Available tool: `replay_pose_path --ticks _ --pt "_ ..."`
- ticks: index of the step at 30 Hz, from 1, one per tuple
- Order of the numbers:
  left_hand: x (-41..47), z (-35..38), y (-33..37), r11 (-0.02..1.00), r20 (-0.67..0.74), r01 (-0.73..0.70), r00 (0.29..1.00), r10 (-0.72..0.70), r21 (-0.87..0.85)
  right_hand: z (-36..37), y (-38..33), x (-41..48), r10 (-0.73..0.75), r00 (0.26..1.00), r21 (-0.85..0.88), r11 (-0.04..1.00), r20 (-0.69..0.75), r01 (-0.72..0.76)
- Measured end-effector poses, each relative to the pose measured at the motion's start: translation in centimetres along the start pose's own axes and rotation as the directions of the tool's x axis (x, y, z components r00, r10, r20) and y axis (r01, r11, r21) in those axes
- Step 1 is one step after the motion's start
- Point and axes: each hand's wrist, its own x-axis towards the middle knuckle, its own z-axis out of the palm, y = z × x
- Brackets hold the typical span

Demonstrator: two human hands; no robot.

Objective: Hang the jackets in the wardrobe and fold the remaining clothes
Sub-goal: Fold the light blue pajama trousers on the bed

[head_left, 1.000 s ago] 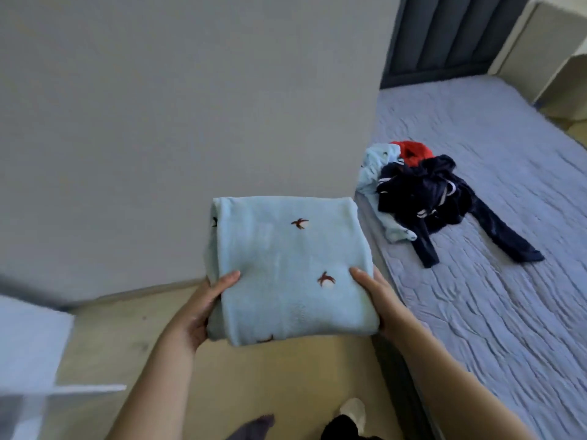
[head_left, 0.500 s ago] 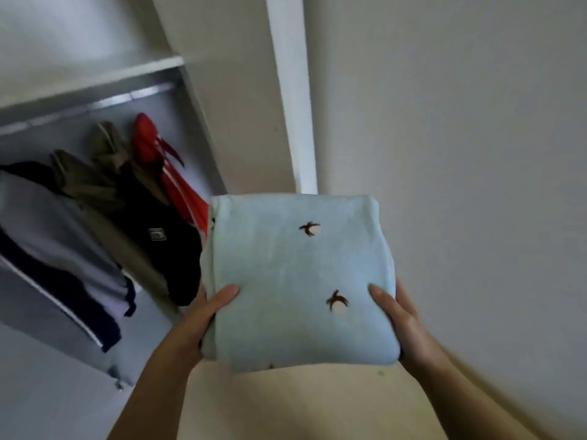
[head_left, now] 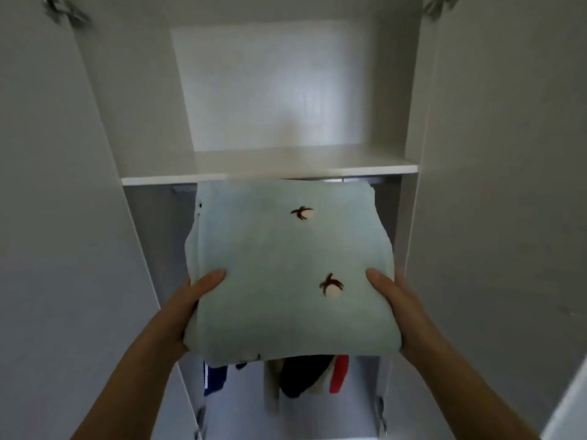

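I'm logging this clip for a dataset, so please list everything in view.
folded garment: one, pale blue with dark bird motifs, held before the wardrobe
shelf: one, white, across the wardrobe behind the garment's far edge
hanging clothes: several, blue, black, beige, red, below the garment, mostly hidden
wardrobe: one, pale grey, open, fills the view
left hand: one, grips the garment's left edge, thumb on top
right hand: one, grips its right edge, thumb on top

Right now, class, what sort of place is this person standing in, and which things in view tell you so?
Probably a bedroom or dressing room, at an open wardrobe: a white shelf crosses it, jackets hang below, and a folded blue garment is held up before it.
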Motion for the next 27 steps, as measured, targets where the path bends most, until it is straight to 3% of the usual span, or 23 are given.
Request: replay_pose_path --ticks 5,10,13,18,21,23,24,26,27 --pt "9.7 -0.2 10.0 0.958 -0.073 -0.265 0.963 0.258 -0.112 4.1 -7.7 14.9 -0.119 0.978 0.046 0.993 0.171 0.113" --pt "20.3 -2.7 19.4 0.9 -0.076 -0.422 0.906 0.416 -0.106 10.4 -13.9 28.9 -0.246 0.946 -0.018 0.967 0.211 0.256" --pt "26.5 -5.5 21.4 0.936 -0.118 -0.344 0.935 0.335 -0.071 13.7 -13.9 35.5 -0.17 0.953 -0.078 0.978 0.249 0.195" --pt "32.9 -10.3 20.0 0.994 -0.191 0.022 0.982 -0.002 0.104 16.1 -9.3 40.8 0.115 0.96 -0.266 0.963 0.257 -0.044" --pt "33.6 -12.1 20.3 0.962 -0.186 0.046 0.983 0.005 0.269 16.4 -9.0 41.4 0.135 0.954 -0.386 0.922 0.266 -0.023" --pt "33.5 -12.8 21.0 0.849 -0.237 -0.025 0.955 0.176 0.528 16.0 -10.0 40.6 0.075 0.955 -0.527 0.845 0.285 0.091" --pt "33.1 -12.8 21.5 0.728 -0.247 -0.073 0.913 0.324 0.682 15.8 -10.5 39.9 0.006 0.942 -0.594 0.777 0.337 0.208" --pt "31.7 -12.0 22.3 0.43 -0.027 -0.254 0.836 0.548 0.866 15.2 -11.1 38.5 -0.127 0.854 -0.655 0.589 0.505 0.475" --pt "30.8 -11.4 22.4 0.288 0.135 -0.341 0.822 0.554 0.895 15.0 -11.3 37.8 -0.141 0.804 -0.677 0.469 0.577 0.568"
